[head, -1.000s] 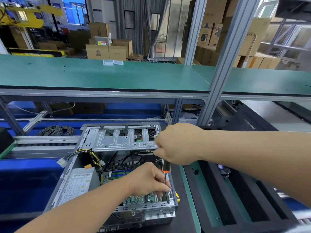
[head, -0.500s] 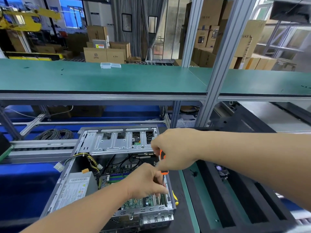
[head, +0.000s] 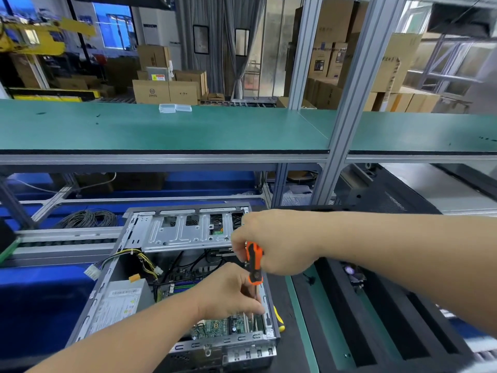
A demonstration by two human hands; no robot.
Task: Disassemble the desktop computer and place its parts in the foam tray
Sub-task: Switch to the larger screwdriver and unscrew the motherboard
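Steel-framed open grey desktop computer case (head: 150,286), heavy and rigid with fragile green circuit boards (head: 228,325) at 6 o'clock, needs edge handling; right hand (head: 274,243) grips the orange-and-black screwdriver (head: 254,263), left hand (head: 231,292) pinches its shaft.

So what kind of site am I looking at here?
Likely a factory or warehouse teardown line: an opened computer case on a green-matted workbench with aluminium framing, and stacked cardboard boxes behind.
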